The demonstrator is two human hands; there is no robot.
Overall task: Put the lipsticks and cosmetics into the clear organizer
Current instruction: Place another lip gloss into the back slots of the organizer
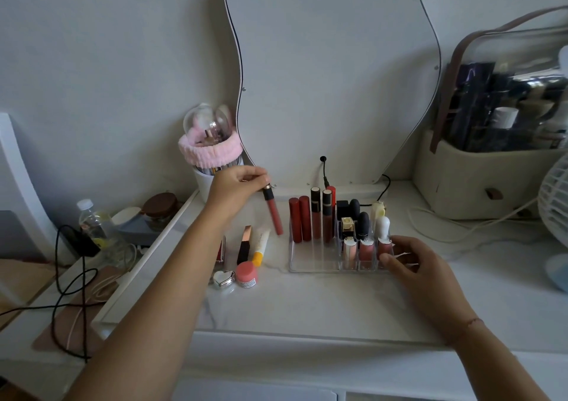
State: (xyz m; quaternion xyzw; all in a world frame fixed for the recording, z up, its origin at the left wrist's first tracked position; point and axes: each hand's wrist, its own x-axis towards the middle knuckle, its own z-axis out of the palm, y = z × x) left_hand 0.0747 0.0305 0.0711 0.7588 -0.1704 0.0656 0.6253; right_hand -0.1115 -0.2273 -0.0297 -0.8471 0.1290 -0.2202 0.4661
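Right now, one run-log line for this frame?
left hand: holding lip gloss tube | right hand: steadying clear organizer | several cosmetics remain out

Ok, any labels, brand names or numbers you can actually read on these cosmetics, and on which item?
None can be read.
White tube with yellow cap: grey print along its side, too blurred.
Pink jar: small label on its front, too small.
Items in the clear organizer: no legible print.

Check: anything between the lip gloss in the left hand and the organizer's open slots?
Nothing visible. The lip gloss, held by the left hand, hangs beside the clear organizer; front-left slots look empty.
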